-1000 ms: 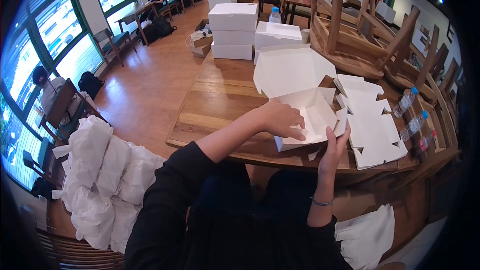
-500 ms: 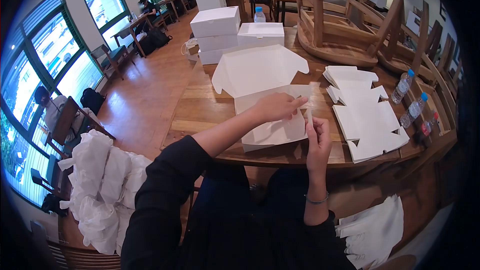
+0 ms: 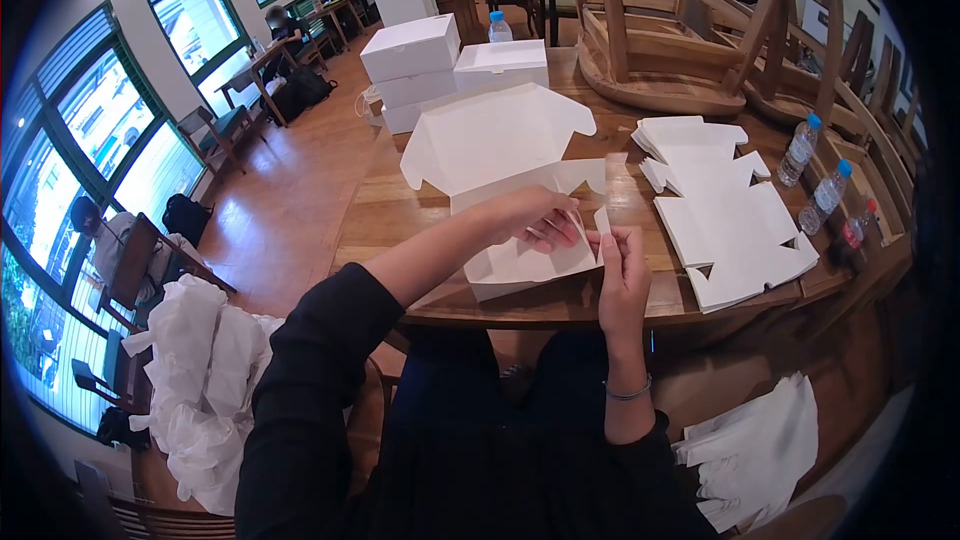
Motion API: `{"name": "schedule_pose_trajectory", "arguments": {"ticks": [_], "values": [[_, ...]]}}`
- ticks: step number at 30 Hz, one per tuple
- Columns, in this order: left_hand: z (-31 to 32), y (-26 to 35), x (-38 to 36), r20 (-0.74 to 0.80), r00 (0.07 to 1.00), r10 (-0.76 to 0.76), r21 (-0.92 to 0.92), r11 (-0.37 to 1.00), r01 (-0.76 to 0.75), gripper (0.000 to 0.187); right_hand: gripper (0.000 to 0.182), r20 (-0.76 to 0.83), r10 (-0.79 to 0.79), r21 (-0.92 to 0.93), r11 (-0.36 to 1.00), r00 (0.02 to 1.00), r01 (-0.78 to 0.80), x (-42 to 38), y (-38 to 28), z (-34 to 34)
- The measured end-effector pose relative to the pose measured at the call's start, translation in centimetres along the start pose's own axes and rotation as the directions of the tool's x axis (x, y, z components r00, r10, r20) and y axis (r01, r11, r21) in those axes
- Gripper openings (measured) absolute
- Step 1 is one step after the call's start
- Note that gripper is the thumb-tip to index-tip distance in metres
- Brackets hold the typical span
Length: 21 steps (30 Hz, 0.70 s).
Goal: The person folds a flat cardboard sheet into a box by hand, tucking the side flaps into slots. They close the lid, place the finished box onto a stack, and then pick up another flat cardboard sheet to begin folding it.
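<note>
A partly folded white cardboard box (image 3: 485,275) sits at the table's front edge, its lid (image 3: 490,135) raised and leaning away from me. My left hand (image 3: 540,218) reaches over the box's right end, fingers bent around the end panel from inside. At the right corner, my right hand (image 3: 625,265) pinches a narrow upright flap (image 3: 603,222) between thumb and fingers. To the right of the box lies a stack of flat, unfolded white box blanks (image 3: 720,205). Part of the end panel is hidden behind my left hand.
Closed white boxes (image 3: 410,50) are stacked at the back of the wooden table (image 3: 380,230). Water bottles (image 3: 800,150) stand at the right, near upturned wooden chairs (image 3: 660,60). White bags (image 3: 200,380) are piled at lower left, white sheets (image 3: 755,450) at lower right. Seated people are at the left.
My left hand has moved from above the right end to inside it, fingers now at the end panel. My right hand still pinches at the corner. The view has shifted slightly.
</note>
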<state>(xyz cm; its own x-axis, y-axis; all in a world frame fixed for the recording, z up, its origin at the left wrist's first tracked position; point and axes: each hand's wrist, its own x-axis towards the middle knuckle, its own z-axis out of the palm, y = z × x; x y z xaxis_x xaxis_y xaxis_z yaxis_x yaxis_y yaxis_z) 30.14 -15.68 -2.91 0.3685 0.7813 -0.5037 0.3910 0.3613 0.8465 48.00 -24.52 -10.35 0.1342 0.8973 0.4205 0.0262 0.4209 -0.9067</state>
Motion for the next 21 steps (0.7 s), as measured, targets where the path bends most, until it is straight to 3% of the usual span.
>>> {"name": "schedule_pose_trajectory", "arguments": {"ticks": [2, 13, 21], "values": [[-0.08, -0.06, 0.1, 0.033, 0.999, 0.004, -0.021, 1.0, -0.004, 0.031, 0.024, 0.014, 0.035, -0.058, 0.998, 0.999, -0.034, -0.09, -0.76, -0.11], [0.35, 0.35, -0.18, 0.014, 1.0, 0.023, 0.017, 1.0, -0.023, 0.033, 0.024, 0.033, -0.009, 0.043, 0.999, 0.999, 0.008, -0.36, -0.95, -0.06], [0.42, 0.14, -0.38, -0.009, 0.998, 0.054, 0.048, 0.997, -0.054, 0.035, 0.021, 0.008, -0.11, 0.072, 0.991, 0.994, 0.109, -0.57, -0.45, -0.09]]}}
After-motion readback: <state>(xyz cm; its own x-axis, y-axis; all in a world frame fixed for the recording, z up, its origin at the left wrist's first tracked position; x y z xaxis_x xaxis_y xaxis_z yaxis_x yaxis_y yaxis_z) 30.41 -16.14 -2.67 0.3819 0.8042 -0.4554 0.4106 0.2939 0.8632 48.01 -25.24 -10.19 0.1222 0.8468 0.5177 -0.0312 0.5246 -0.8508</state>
